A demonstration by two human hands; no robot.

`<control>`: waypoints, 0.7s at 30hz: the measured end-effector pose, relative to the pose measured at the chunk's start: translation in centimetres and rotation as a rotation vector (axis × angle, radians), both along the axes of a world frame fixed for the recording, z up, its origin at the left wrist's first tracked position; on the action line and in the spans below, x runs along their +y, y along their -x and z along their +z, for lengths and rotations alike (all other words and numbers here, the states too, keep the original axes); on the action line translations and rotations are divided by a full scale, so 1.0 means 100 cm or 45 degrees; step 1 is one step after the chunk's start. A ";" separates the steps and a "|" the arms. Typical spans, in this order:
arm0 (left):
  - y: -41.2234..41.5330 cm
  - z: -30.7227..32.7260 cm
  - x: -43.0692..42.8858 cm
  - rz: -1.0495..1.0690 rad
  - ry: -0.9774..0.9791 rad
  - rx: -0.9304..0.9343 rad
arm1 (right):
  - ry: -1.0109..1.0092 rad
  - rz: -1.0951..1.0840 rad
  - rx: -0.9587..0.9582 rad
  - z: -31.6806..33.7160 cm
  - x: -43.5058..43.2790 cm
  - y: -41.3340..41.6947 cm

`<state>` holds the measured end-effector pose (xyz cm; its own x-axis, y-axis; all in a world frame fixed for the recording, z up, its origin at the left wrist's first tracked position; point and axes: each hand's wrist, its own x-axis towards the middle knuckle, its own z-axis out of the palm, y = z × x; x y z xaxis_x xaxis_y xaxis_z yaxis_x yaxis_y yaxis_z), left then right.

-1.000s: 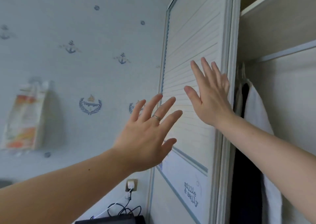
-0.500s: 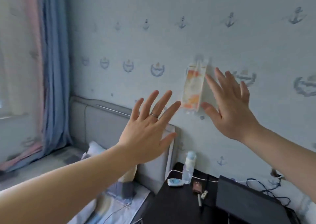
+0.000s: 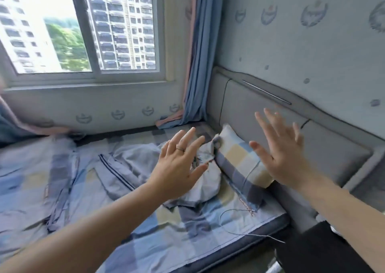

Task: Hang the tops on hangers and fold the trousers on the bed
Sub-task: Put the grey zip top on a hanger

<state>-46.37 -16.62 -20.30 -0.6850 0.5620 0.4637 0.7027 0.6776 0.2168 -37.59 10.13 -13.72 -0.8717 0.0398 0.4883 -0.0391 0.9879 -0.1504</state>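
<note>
White-framed sliding window [image 3: 125, 33]: up-left of left fingers [image 3: 188, 136], tower blocks and trees outside. Blue-and-pink curtain [image 3: 200, 64]: hangs in the corner, above left fingers. Pale blue crest-print wallpaper [image 3: 291, 50]: above right fingers [image 3: 268, 120]. Blue/yellow/grey checked pillow [image 3: 239, 158]: between both sets of fingers, against grey padded headboard [image 3: 250, 106] behind right fingers. Thin grey cable [image 3: 270, 237]: loops below pillow. Black desk [image 3: 312, 252]: bottom right, below right fingers.

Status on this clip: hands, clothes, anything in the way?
Left hand open, right hand open, both empty above the bed. Pale garments lie crumpled on it, unfolded. Pillow beside them, thin cable near the bed's edge.
</note>
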 end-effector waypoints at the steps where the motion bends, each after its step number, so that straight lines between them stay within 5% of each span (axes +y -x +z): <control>1: 0.007 -0.017 -0.006 0.064 0.012 -0.069 | 0.039 0.031 -0.036 -0.017 -0.002 0.016; 21: 0.064 -0.232 -0.118 0.815 0.224 -1.049 | 0.147 0.329 -0.992 -0.274 -0.105 0.196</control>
<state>-52.74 -28.45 -43.51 -0.9432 -0.0008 -0.3322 -0.1160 0.9378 0.3272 -57.23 -0.34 -41.09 -0.9472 -0.1952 -0.2546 -0.1052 0.9387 -0.3283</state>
